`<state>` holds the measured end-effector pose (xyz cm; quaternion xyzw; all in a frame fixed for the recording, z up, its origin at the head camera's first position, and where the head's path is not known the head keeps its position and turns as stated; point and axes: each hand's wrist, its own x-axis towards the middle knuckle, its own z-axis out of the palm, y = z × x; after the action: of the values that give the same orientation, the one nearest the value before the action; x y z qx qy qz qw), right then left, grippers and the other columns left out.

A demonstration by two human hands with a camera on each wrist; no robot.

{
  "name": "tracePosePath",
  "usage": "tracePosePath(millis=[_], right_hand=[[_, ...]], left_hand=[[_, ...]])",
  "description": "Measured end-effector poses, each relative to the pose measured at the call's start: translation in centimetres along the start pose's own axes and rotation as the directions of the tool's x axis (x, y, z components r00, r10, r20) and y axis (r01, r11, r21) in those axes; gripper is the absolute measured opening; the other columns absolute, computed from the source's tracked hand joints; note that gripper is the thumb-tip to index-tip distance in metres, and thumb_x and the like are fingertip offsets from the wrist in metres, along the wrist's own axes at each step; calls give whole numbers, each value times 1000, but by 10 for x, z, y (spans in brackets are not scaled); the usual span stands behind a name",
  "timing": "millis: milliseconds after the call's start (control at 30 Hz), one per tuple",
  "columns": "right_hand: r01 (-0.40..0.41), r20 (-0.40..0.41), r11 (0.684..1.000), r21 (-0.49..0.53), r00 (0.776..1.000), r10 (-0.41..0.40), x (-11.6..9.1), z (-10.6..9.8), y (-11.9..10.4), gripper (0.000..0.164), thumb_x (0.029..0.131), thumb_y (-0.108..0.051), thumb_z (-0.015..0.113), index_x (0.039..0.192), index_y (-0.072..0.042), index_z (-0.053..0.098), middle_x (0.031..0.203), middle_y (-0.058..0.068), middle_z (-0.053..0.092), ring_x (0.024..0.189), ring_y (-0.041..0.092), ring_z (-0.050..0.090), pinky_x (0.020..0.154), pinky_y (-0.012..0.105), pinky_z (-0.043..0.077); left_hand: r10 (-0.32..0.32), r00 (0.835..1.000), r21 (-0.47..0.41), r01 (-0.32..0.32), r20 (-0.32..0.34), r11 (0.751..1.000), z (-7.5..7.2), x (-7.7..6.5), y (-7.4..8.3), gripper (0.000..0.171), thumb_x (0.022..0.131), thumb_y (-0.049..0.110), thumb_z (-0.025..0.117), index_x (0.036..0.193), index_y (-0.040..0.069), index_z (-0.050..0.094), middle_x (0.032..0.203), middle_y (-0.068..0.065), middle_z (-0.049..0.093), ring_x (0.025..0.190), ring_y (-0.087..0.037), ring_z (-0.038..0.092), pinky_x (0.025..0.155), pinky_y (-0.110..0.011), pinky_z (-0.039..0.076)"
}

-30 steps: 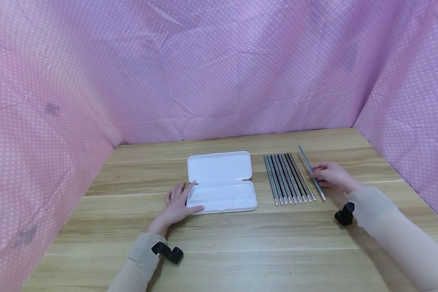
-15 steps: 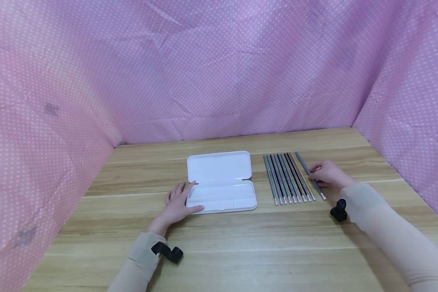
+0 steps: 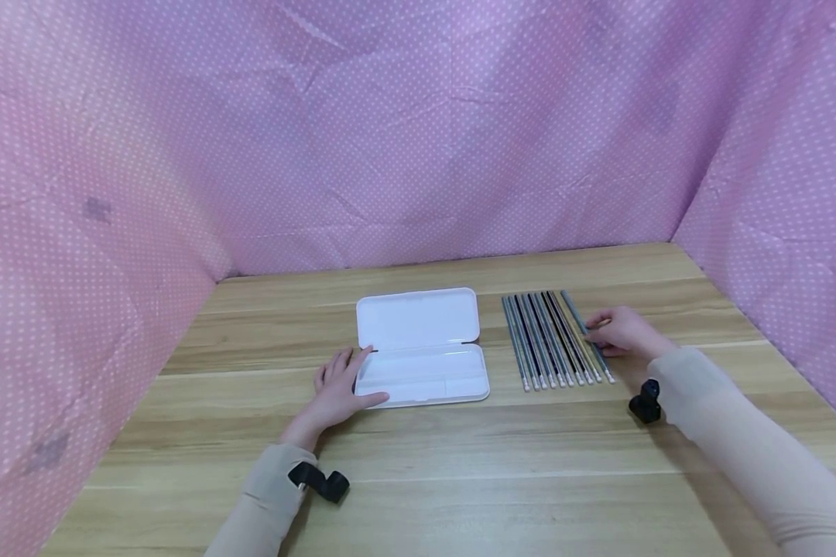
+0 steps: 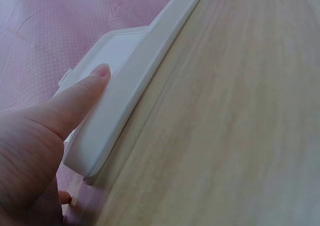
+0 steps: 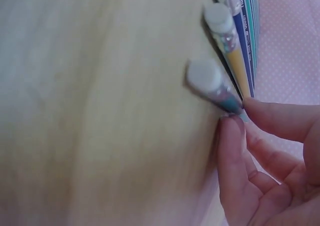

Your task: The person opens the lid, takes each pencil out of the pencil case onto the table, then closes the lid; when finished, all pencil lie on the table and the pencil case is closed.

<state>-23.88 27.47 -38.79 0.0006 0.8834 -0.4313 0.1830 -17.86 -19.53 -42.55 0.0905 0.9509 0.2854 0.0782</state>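
A white pencil case (image 3: pixel 422 363) lies with its lid (image 3: pixel 418 319) folded back on the table. My left hand (image 3: pixel 337 396) rests at the case's left end, fingers spread. Its thumb (image 4: pixel 85 97) lies straight on the front rim in the left wrist view. Right of the case, several pencils (image 3: pixel 515 343) form a neat row, eraser ends nearest me. My right hand (image 3: pixel 624 331) pinches the rightmost pencil (image 3: pixel 602 362) between thumb and fingertips, close beside a yellow pencil (image 5: pixel 236 65). This pencil's white eraser (image 5: pixel 202 75) points toward the camera in the right wrist view.
The wooden table (image 3: pixel 446 472) runs back to a pink dotted cloth (image 3: pixel 453 155), which also hangs at both sides. Black wrist cameras sit on both sleeves. A strip of table separates the case from the pencil row.
My right hand has moved left with the pinched pencil, bringing it beside the row at almost the same slant. My left hand and the case have stayed still.
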Motion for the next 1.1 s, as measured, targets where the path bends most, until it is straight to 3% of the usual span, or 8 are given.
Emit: tracePosePath(millis=[467, 867, 1100], right_hand=[[-7, 5, 1000, -16, 1000, 7, 6, 2, -2, 40, 90, -6, 58, 122, 15, 46, 106, 20, 59, 73, 9, 58, 66, 26, 54], [-18, 8, 1000, -20, 1000, 18, 7, 2, -2, 38, 92, -7, 57, 122, 14, 48, 101, 16, 60, 73, 10, 57, 65, 27, 55], [-17, -2, 1000, -13, 1000, 17, 6, 2, -2, 39, 91, -7, 58, 121, 15, 48, 90, 8, 58, 72, 10, 55, 62, 25, 54]], left_hand=[[5, 1000, 3, -5, 3, 1000, -1, 0, 2, 89, 80, 50, 71, 150, 20, 25, 154, -27, 10, 140, -47, 4, 107, -63, -2], [5, 1000, 4, -5, 6, 1000, -1, 0, 1, 89, 80, 50, 70, 150, 21, 25, 154, -26, 10, 140, -47, 3, 106, -64, -2], [4, 1000, 7, -4, 4, 1000, -1, -1, 2, 88, 80, 50, 70, 150, 21, 25, 154, -26, 11, 140, -47, 3, 106, -64, -2]])
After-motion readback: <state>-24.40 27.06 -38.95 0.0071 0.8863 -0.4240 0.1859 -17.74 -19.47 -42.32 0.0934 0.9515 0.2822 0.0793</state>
